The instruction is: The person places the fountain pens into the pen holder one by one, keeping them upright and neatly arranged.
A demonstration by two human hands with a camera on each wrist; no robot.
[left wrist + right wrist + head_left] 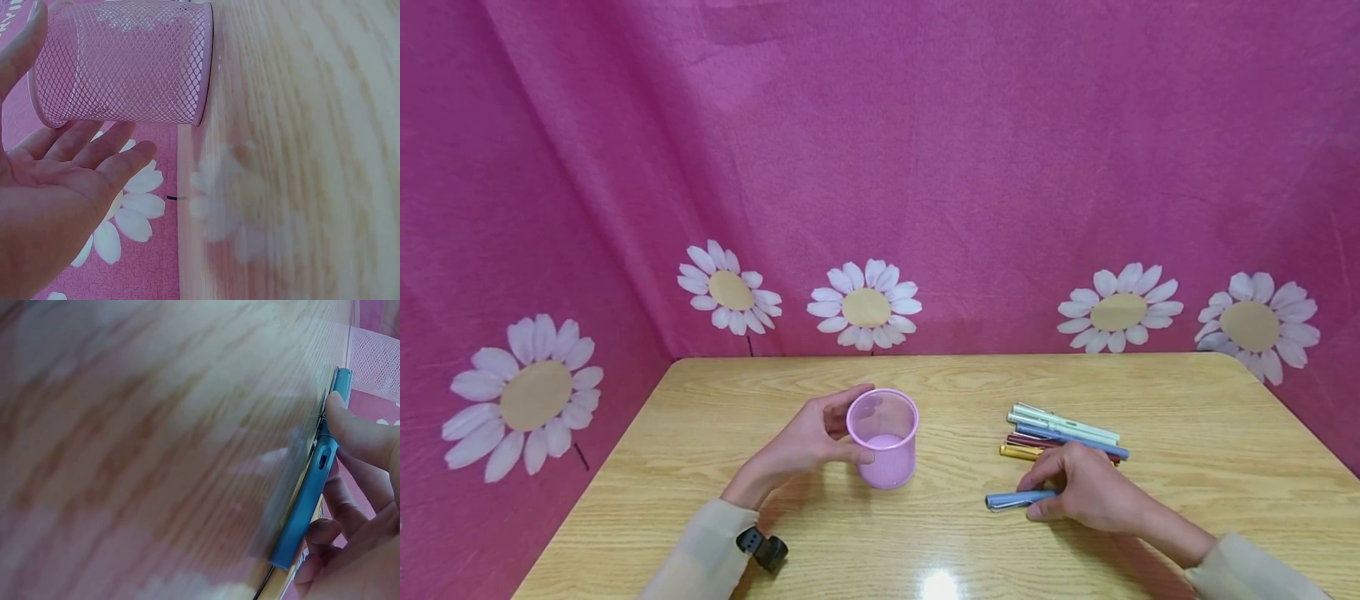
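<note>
A pink mesh pen cup [891, 467] stands upright on the table, its open top facing up. My left hand [808, 437] holds it from the left, thumb on the near side and fingers round the far side. In the left wrist view the mesh wall [134, 62] sits between thumb and fingers. My right hand [1093, 492] pinches a blue capped pen [1003, 501] between thumb and fingers, low over the wood. The right wrist view shows the blue pen [306, 503] with its clip and a small slot in the barrel; the thumb presses near the cap.
Beyond my right hand lies a bunch of several pens: pale green ones [1063, 422], another blue pen [1105, 446], a dark red one and a yellow pen [1018, 452]. The wooden table [955, 383] ends at a pink curtain [985, 208] printed with white daisies.
</note>
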